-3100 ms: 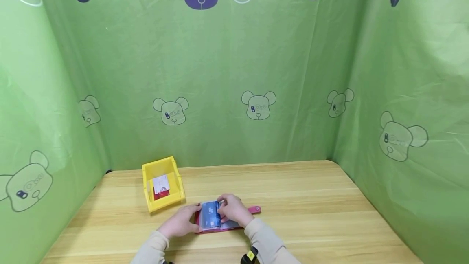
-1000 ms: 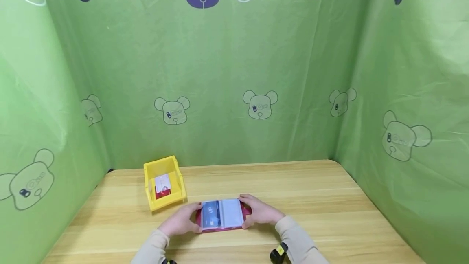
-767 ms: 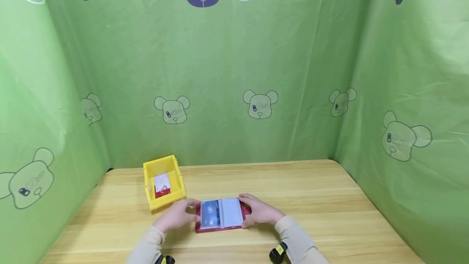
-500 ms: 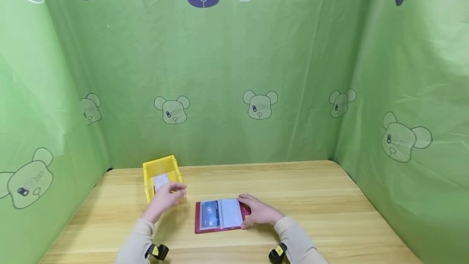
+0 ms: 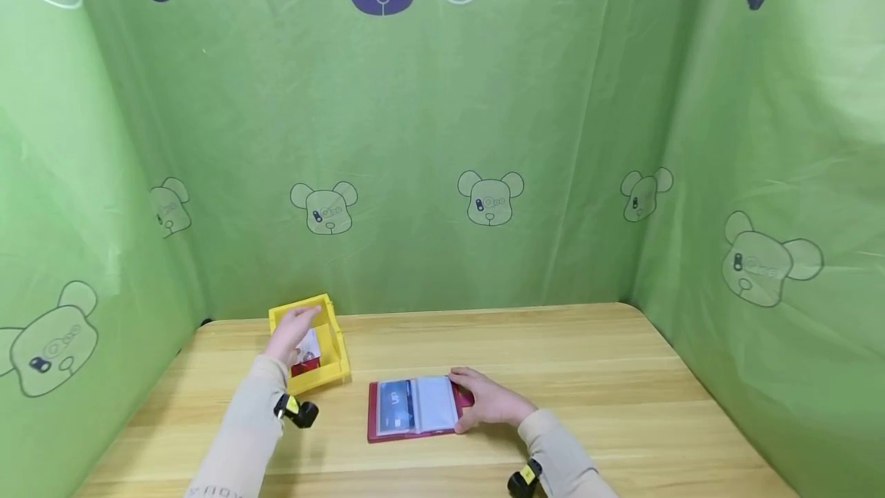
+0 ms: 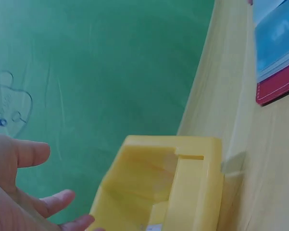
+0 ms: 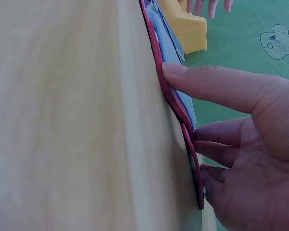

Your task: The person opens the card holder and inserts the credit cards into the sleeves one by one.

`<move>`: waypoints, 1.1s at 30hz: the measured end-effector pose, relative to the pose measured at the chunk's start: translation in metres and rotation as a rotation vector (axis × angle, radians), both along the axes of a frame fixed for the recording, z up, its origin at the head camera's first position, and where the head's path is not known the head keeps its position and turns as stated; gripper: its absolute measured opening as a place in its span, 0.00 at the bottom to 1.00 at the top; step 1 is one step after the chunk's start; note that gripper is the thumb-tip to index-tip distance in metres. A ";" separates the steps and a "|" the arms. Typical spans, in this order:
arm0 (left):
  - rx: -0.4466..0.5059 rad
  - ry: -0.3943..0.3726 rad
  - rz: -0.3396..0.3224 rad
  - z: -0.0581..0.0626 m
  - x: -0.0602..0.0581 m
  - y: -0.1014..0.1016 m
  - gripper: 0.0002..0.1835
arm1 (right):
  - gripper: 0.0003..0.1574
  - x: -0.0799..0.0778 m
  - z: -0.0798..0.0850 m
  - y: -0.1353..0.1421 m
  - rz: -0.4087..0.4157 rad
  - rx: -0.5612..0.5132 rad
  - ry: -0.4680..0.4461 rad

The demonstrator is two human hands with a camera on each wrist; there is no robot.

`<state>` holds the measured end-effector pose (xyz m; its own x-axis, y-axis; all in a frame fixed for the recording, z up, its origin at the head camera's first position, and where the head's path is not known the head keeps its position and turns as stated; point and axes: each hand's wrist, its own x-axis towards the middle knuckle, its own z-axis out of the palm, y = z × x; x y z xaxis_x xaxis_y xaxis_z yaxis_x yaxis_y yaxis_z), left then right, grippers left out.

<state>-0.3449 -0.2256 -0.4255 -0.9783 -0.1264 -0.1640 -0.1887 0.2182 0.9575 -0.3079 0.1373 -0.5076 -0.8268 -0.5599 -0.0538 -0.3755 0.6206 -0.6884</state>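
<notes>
A red card holder point(image 5: 373, 412) lies spread on the wooden table, its clear sleeves facing up. In its left sleeve sits a blue bank card point(image 5: 396, 406); the right sleeve point(image 5: 437, 403) looks pale. My right hand point(image 5: 492, 400) grips the holder's right edge, and in the right wrist view its thumb point(image 7: 207, 84) presses the red cover point(image 7: 159, 72) near the snap strap. My left hand point(image 5: 290, 335) reaches over a yellow bin point(image 5: 335, 371), fingers spread and holding nothing. Inside the bin are a white card point(image 5: 309, 344) and a red item point(image 5: 306, 366), partly hidden by that hand.
The wooden table point(image 5: 553, 375) extends to both sides and in front of the hands. Green printed curtains point(image 5: 415, 267) enclose it at the back, left and right. A black camera point(image 5: 297, 410) is strapped on each wrist.
My left hand has let go of the card holder's left edge and moved left and away to above the yellow bin. My right hand shifted from the blue card to the holder's right edge.
</notes>
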 end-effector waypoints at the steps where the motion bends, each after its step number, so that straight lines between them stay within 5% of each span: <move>1: 0.002 -0.006 0.002 0.000 -0.003 0.000 0.35 | 0.61 0.000 0.000 0.000 0.000 0.000 0.001; 14: 0.123 -0.080 0.076 -0.019 -0.022 -0.008 0.41 | 0.61 0.000 0.001 0.000 0.000 0.011 0.008; 33: 0.031 -0.104 0.093 -0.036 -0.032 -0.008 0.41 | 0.61 0.003 0.003 0.000 -0.002 0.008 0.003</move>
